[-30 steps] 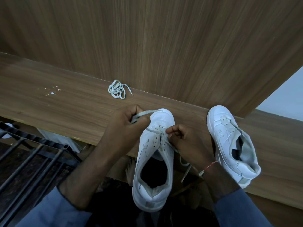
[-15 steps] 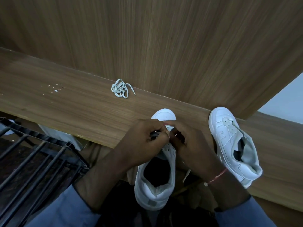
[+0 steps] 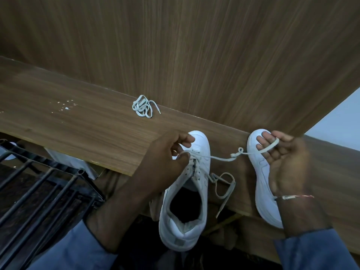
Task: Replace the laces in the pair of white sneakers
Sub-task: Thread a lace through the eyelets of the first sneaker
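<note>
Left hand (image 3: 167, 152): thumb and forefinger pinch the lace (image 3: 218, 157) at the eyelets of the near sneaker (image 3: 185, 201), centre frame.
Right hand (image 3: 286, 158): fingers curled round the same lace, holding it stretched toward the right edge.
Lace handling: flat, limp and light, and it probably twists, so grip near the tip.
Sneaker handling: light with a stiff sole, best steadied beside the eyelet row.
Second sneaker (image 3: 261, 182): on the bench (image 3: 78, 123), behind the right hand.
Spare lace (image 3: 143, 107): bundled at upper centre.
</note>
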